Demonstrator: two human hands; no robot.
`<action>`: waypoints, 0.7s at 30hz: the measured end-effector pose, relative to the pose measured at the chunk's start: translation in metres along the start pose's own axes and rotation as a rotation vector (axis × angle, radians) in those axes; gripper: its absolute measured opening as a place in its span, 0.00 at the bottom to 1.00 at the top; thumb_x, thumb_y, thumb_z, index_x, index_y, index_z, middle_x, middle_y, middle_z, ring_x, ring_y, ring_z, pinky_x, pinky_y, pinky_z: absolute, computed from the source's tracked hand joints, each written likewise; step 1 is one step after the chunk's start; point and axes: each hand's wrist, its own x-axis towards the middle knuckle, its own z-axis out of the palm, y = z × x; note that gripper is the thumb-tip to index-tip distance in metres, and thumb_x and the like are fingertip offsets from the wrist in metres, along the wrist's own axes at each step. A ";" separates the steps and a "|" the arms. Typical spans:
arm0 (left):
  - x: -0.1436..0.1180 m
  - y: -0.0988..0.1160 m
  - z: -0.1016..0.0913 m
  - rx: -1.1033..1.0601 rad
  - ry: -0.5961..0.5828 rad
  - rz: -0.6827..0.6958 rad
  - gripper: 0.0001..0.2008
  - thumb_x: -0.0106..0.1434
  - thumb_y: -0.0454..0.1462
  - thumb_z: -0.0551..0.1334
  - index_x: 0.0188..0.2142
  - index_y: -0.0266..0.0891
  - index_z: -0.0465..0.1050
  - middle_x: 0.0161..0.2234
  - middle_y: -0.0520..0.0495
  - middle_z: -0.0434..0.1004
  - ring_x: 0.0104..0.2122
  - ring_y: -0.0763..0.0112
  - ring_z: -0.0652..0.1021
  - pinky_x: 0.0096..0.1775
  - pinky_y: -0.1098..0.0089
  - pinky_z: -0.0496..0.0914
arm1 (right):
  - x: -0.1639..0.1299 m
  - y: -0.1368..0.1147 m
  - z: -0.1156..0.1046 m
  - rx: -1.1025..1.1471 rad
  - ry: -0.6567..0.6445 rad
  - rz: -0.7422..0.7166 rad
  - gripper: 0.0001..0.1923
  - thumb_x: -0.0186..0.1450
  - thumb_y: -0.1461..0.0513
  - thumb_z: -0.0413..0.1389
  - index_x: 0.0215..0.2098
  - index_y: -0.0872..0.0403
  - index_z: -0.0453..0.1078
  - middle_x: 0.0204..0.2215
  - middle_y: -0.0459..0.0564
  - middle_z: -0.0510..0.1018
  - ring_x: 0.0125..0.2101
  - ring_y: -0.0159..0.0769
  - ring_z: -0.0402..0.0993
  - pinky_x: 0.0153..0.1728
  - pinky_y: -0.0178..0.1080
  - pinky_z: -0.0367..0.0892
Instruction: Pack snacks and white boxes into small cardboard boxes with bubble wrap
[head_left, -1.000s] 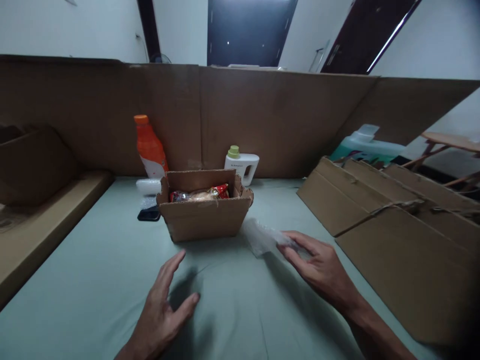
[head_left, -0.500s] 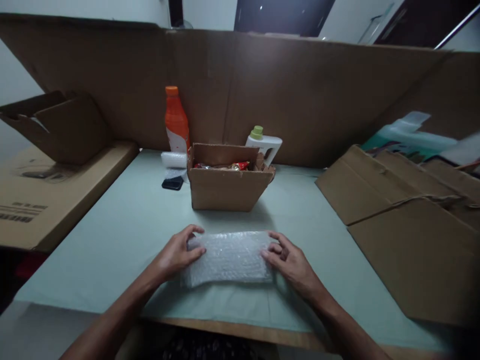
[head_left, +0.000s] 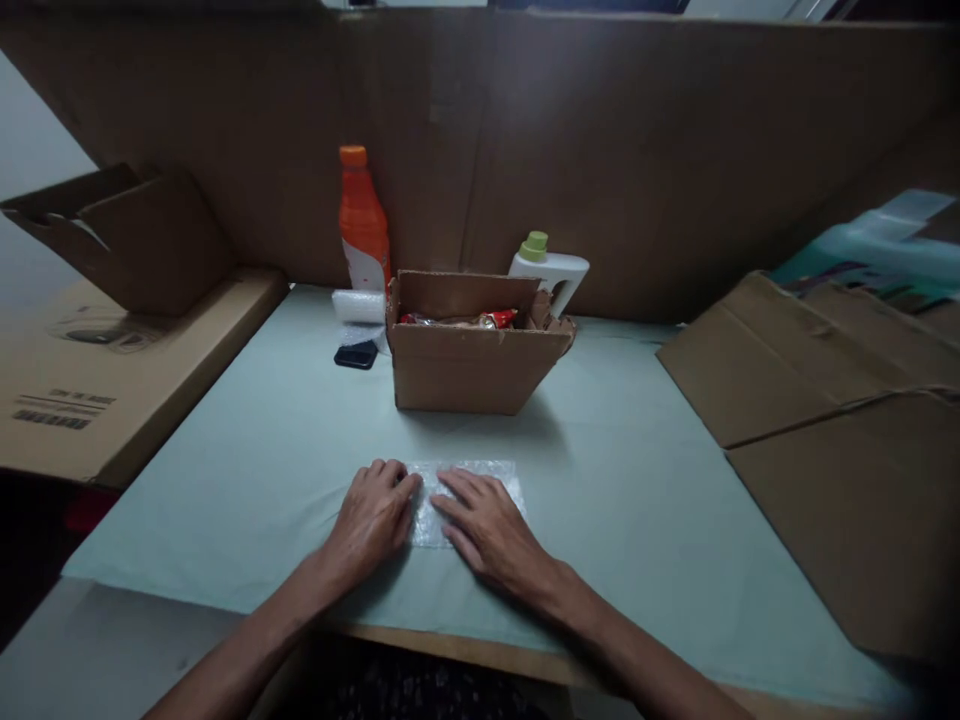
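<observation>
bubble wrap: right hand covers some | white bottle: can't see base, small box blocks | teal jug: cut off right

Makeshift indoor workspace, cloth-covered table, cardboard partition, bubble wrap

Beneath the left hand and right hand: table with wooden front edge, spread with pale green cloth, creased just outside the left one. Well beyond both hands, a tall brown cardboard screen crosses nearly the whole view, slivers of dark and pale room showing over its top; pale wall far off to the left hand's left. Light dim and cool, a soft bluish glow high on the screen ahead of the right hand.
</observation>
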 end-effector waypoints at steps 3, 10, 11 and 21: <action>-0.008 -0.012 0.005 -0.076 0.002 0.018 0.22 0.59 0.26 0.55 0.50 0.41 0.73 0.47 0.41 0.75 0.44 0.54 0.73 0.43 0.55 0.70 | -0.028 0.025 -0.001 0.016 0.077 0.049 0.16 0.68 0.63 0.56 0.54 0.50 0.74 0.59 0.57 0.75 0.59 0.51 0.70 0.55 0.59 0.67; 0.018 -0.034 -0.028 -0.529 0.267 -0.109 0.19 0.65 0.35 0.56 0.55 0.44 0.69 0.52 0.41 0.73 0.47 0.61 0.77 0.43 0.62 0.74 | -0.043 0.090 -0.054 0.062 0.451 0.354 0.14 0.69 0.55 0.54 0.49 0.49 0.75 0.53 0.56 0.79 0.54 0.50 0.74 0.52 0.57 0.70; 0.032 -0.036 -0.033 -0.569 0.322 -0.179 0.21 0.65 0.37 0.57 0.58 0.44 0.66 0.54 0.41 0.72 0.48 0.61 0.76 0.42 0.62 0.75 | -0.030 0.098 -0.061 0.095 0.492 0.385 0.18 0.68 0.54 0.55 0.53 0.50 0.72 0.55 0.57 0.77 0.55 0.49 0.73 0.51 0.54 0.71; 0.082 -0.032 -0.008 -0.830 0.361 -0.343 0.25 0.58 0.40 0.59 0.56 0.39 0.66 0.50 0.39 0.75 0.45 0.57 0.78 0.45 0.58 0.75 | 0.020 0.114 -0.052 0.294 0.473 0.512 0.19 0.63 0.51 0.54 0.46 0.55 0.74 0.33 0.54 0.83 0.32 0.46 0.80 0.32 0.43 0.76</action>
